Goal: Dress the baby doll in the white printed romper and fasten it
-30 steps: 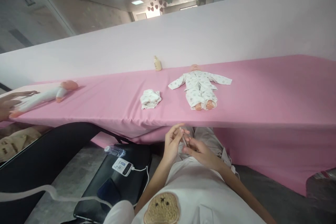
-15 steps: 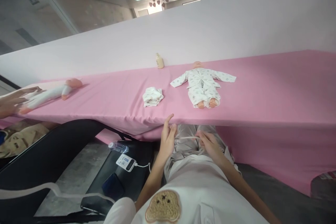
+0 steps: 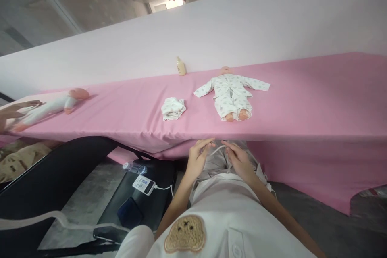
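Just below the table's front edge, over my lap, my left hand (image 3: 198, 157) and my right hand (image 3: 240, 159) pinch the two ends of a thin white cord (image 3: 218, 150) that arches between them. On the pink tablecloth (image 3: 302, 100) beyond them lies a baby doll (image 3: 231, 96) on its back in white printed pyjamas, feet towards me. A folded white garment (image 3: 173, 108) lies to its left. A small cream bottle (image 3: 181, 66) stands at the back edge.
Another person's hand (image 3: 12, 112) at the far left touches a second doll (image 3: 50, 105). A black chair (image 3: 142, 193) at my left holds a water bottle (image 3: 134, 167), a power bank (image 3: 144, 184) with cable and a dark phone. A pale partition runs behind the table.
My hands have risen slightly towards the table edge, and the cord between them now bows upward instead of lying straight. The left fingers have curled into a pinch.
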Demonstrator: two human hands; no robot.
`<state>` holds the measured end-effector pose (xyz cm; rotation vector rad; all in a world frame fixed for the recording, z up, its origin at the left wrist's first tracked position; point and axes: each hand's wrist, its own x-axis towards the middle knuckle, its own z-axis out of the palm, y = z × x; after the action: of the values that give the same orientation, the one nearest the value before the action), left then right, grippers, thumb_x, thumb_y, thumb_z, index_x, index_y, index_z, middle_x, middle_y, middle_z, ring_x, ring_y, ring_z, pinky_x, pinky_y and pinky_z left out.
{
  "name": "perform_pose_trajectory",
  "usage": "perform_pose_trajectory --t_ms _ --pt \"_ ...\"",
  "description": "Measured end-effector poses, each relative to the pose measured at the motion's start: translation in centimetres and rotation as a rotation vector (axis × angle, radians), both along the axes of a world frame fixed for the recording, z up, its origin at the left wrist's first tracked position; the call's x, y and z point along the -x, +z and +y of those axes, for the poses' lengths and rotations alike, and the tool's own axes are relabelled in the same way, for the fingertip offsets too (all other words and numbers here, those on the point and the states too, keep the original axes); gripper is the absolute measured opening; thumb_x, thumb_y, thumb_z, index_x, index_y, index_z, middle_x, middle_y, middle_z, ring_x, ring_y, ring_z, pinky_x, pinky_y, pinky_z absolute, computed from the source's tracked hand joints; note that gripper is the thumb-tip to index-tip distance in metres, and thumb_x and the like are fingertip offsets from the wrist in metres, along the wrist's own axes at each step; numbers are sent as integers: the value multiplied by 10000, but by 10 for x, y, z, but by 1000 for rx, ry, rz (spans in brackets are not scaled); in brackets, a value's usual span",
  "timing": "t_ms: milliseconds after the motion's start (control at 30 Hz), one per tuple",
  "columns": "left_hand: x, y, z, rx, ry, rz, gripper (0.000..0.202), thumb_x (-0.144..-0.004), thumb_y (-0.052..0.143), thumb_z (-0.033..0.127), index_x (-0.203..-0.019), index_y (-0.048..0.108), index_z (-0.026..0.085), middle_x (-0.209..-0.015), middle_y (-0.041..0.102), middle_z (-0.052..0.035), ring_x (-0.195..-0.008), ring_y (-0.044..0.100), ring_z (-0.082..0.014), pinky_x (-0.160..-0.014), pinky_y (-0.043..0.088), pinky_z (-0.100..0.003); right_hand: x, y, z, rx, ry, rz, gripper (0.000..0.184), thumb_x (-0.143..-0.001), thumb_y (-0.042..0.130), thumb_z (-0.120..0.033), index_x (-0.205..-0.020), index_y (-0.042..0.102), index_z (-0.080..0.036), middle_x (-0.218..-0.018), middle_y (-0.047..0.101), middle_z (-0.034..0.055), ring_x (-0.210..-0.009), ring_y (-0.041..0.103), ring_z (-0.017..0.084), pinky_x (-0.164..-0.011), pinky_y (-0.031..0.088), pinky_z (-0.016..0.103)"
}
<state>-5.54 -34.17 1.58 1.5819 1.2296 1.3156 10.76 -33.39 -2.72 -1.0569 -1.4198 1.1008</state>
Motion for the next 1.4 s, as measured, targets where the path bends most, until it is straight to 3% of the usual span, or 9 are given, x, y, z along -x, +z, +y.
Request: perform_pose_trajectory --t_ms 100,233,333,400,467,633,800,1400 --pt "-4 0 0 38 12 -9 252 -850 559 324 -998 676 159 -926 717 -75 -910 647 -205 -867 457 -314 -1 4 0 -57 -25 -92 319 -856 452 -366 -1085 585 -187 -759 631 26 -461 468 105 -467 382 256" --pt "-10 -3 -1 42 54 22 195 -835 588 321 -922 642 155 -919 722 -77 -921 666 -203 -832 473 -283 -3 7 1 4 -54 -105 231 -854 464 -397 -885 550 -185 -735 683 32 -436 548 127 -499 428 274" --pt "-12 -5 -2 25 55 84 181 -847 569 320 -915 629 164 -895 721 -68 -902 670 -202 -805 470 -276 -4 9 1 -9 -75 -93 222 -837 502 -404 -823 557 -189 -784 704 59 -629 643 177 -611 484 295" --pt "-13 -4 -3 3 47 127 175 -857 550 314 -911 628 166 -851 716 -55 -858 669 -193 -786 463 -270 -4 11 0 -71 -92 -72 218 -830 523 -391 -832 592 -185 -857 704 75 -797 654 198 -735 498 321" --pt "-13 -3 -3 -18 35 167 174 -865 534 309 -904 630 169 -820 708 -41 -825 658 -180 -776 455 -263 -3 12 -1 -113 -103 -45 211 -824 538 -376 -833 619 -182 -880 698 74 -840 646 195 -793 493 329" --pt "-14 -1 -4 -28 2 213 203 -883 499 327 -906 630 174 -841 696 -41 -823 641 -173 -778 443 -258 1 12 -4 -90 -76 20 191 -792 579 -364 -812 649 -187 -798 707 52 -743 650 183 -708 522 305" --pt "-15 -2 -4 -15 -5 230 210 -886 492 329 -929 628 174 -847 695 -43 -824 635 -174 -783 438 -256 1 13 -4 -77 -96 48 190 -780 594 -349 -824 675 -182 -831 716 57 -754 660 188 -722 530 312" --pt "-16 0 -6 5 -18 270 222 -900 473 342 -920 628 183 -865 690 -36 -814 628 -164 -771 438 -239 1 17 -7 -167 -101 -29 192 -815 558 -319 -842 699 -192 -792 691 48 -713 620 165 -654 499 276"
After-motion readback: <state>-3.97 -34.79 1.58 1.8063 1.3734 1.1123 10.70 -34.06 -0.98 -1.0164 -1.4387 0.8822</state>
